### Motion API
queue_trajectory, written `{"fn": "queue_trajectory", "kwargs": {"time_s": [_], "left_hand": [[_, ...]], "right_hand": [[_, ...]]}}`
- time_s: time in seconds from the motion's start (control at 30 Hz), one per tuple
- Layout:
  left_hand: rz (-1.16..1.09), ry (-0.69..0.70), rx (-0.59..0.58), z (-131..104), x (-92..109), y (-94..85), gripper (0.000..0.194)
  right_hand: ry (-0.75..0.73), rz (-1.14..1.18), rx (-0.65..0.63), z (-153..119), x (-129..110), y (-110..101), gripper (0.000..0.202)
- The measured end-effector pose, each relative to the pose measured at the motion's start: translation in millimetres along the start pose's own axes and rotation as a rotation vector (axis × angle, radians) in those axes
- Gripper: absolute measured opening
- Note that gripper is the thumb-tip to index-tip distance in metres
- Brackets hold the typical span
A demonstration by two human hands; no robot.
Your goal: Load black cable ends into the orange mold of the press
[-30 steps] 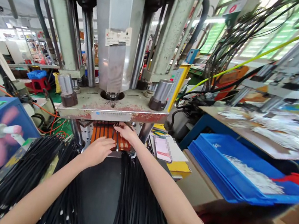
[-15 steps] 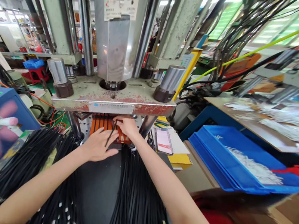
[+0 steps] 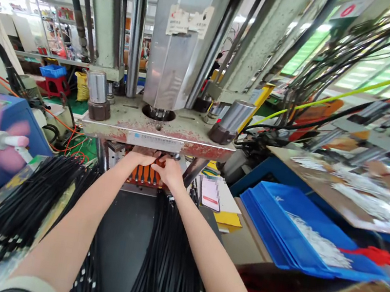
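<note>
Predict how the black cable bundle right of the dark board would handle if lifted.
The black cable bundle would probably droop, having long, thin strands. Some might slip loose, as they fan out at the near end.

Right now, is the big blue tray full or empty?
Neither: the big blue tray is partly filled. White pieces cover only part of it.

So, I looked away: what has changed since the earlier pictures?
The left hand moved forward, from the near side of the orange block to its far part, beside the right hand. The raised black strip no longer shows; whether let go is unclear. The right hand and black cables stayed about put.
</note>
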State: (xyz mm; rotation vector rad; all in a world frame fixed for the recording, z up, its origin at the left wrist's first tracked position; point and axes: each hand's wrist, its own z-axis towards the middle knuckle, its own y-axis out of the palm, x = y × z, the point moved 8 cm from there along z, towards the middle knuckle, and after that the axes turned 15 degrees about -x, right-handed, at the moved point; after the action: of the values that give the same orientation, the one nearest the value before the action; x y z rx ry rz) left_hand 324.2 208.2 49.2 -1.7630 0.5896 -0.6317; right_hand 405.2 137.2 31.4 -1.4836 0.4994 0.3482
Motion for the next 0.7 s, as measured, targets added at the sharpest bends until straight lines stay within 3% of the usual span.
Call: {"fn": "queue_trajectory", "kwargs": {"time_s": [0.1, 0.2, 0.27, 0.37, 0.43, 0.5, 0.6, 0.7], "left_hand": [[0.012, 0.018, 0.016, -33.9, -0.4, 5.1, 0.053], [0.043, 0.013, 0.199, -99.0, -11.6, 20.2, 0.050], [0.067, -0.175, 0.340, -147.6, -34.4, 36.7, 0.046], [0.133, -0.478, 0.221, -192.6, -69.8, 77.2, 0.035], [0.069, -0.535, 0.129, -202.0, -86.8, 95.6, 0.028], [-0.068, -0.539, 0.115, -201.5, -100.5, 99.8, 0.026], [-0.209, -0.499, 0.130, -195.6, -107.2, 86.2, 0.023], [-0.435, -0.207, 0.229, -192.3, -75.0, 54.6, 0.017]], "right_hand": [[-0.054, 0.005, 0.056, -15.1, 2.9, -7.6, 0.026], [-0.049, -0.132, 0.045, -58.7, 22.9, -7.8, 0.023], [0.116, -0.350, -0.055, -90.8, 48.1, 1.6, 0.034], [0.230, -0.508, -0.264, -125.1, 71.2, 22.0, 0.037], [0.200, -0.459, -0.343, -132.9, 73.2, 31.1, 0.029], [0.200, -0.378, -0.334, -132.7, 73.9, 29.6, 0.024], [0.157, -0.181, -0.190, -131.1, 66.3, 12.2, 0.025], [-0.059, 0.182, -0.127, -139.0, 35.2, -1.2, 0.018]]}}
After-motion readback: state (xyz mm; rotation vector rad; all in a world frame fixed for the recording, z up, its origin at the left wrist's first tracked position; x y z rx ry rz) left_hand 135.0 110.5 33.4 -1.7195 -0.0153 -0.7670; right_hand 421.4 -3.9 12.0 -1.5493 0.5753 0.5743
